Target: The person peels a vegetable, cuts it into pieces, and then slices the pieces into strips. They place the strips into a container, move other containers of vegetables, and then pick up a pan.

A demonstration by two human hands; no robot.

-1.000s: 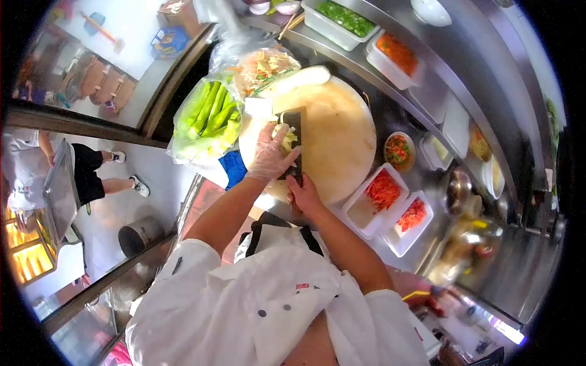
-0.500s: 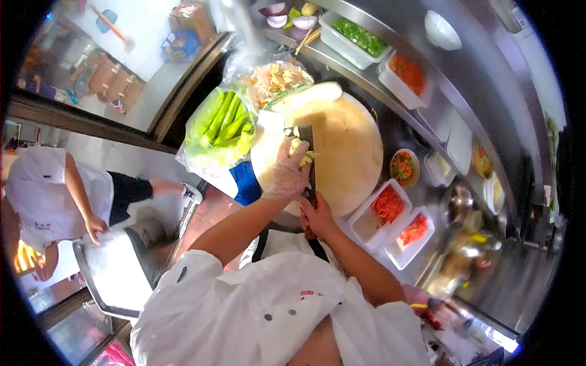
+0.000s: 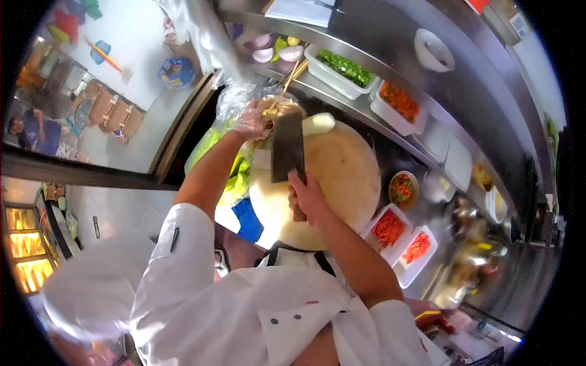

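Observation:
A dark, broad-bladed cleaver (image 3: 287, 146) is in my right hand (image 3: 310, 198), fingers wrapped round its handle, over the round chopping board (image 3: 342, 168). The blade's far end reaches the pale shredded food (image 3: 278, 110) at the board's upper left. My left hand (image 3: 250, 122), in a clear glove, is at that food beside the blade; its fingers are partly hidden and blurred. A peeled whitish vegetable (image 3: 318, 124) lies on the board's far edge. Long green peppers (image 3: 235, 174) in a plastic bag are partly hidden behind my left forearm.
Trays of chopped greens (image 3: 345, 74) and orange shreds (image 3: 398, 105) line the shelf. To the right stand a bowl of mixed chopped vegetables (image 3: 404, 189) and two white trays with red shreds (image 3: 387, 229). A blue cloth (image 3: 247, 221) lies left of the board. A person in a white cap (image 3: 97, 283) is close at left.
Both hands have moved away from me. The cleaver and my left hand went from the board's left part to the shredded food, the blade now lying flatter. The person at left has come closer.

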